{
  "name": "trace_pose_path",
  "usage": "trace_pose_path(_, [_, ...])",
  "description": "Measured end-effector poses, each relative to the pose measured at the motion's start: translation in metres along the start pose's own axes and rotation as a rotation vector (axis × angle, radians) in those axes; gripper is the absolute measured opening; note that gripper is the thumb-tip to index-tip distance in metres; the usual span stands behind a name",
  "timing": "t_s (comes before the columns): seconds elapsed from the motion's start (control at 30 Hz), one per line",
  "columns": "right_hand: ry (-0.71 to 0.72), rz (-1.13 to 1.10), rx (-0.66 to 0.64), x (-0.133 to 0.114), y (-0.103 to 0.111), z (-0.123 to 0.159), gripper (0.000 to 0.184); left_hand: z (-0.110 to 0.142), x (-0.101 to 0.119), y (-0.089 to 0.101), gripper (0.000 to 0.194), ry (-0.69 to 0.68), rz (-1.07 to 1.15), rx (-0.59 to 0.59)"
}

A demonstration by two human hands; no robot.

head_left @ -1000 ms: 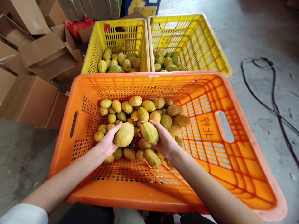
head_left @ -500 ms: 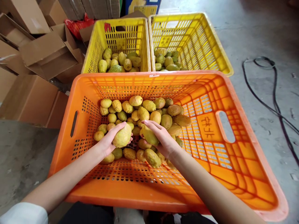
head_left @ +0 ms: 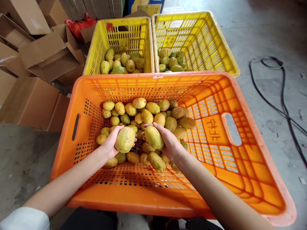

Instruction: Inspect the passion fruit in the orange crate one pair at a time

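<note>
Right hand (head_left: 169,142), palm probably behind yellow-green fruit (head_left: 153,137)

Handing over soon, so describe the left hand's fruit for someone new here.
Find the orange crate, in front of two yellow crates. Over its pile, the left hand holds a pale yellowish fruit, lighter than the greener fruit in the right hand.

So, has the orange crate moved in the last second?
No. Judged against the yellow crates just beyond it, the orange crate shows no clear shift either way.
</note>
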State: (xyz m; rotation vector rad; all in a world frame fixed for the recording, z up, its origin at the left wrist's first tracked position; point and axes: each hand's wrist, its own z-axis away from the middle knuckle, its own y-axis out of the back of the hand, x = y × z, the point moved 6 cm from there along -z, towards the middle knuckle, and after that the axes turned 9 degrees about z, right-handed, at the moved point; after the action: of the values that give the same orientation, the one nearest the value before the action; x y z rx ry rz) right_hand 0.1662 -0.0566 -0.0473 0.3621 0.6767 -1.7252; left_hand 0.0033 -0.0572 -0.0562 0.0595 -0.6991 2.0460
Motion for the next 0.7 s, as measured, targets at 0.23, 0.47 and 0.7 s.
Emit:
trace_pose_path(0.23, [0.009,-0.022,-0.036,-0.0011,-0.0021,0.0,0.027,-0.0016,0.0012,0.0002,0.035,-0.01,0.023,-0.012])
trace_pose_path(0.47, [-0.052,-0.111,0.012,0.0007,0.0027,-0.0038,0.03,-0.0026,-0.0024,0.0056,0.042,0.034,0.055,0.05])
trace_pose_path(0.7, [0.062,0.011,-0.047,-0.0025,-0.0023,-0.0002,0.02,0.0031,-0.0025,0.0008,0.014,0.008,-0.003,-0.009])
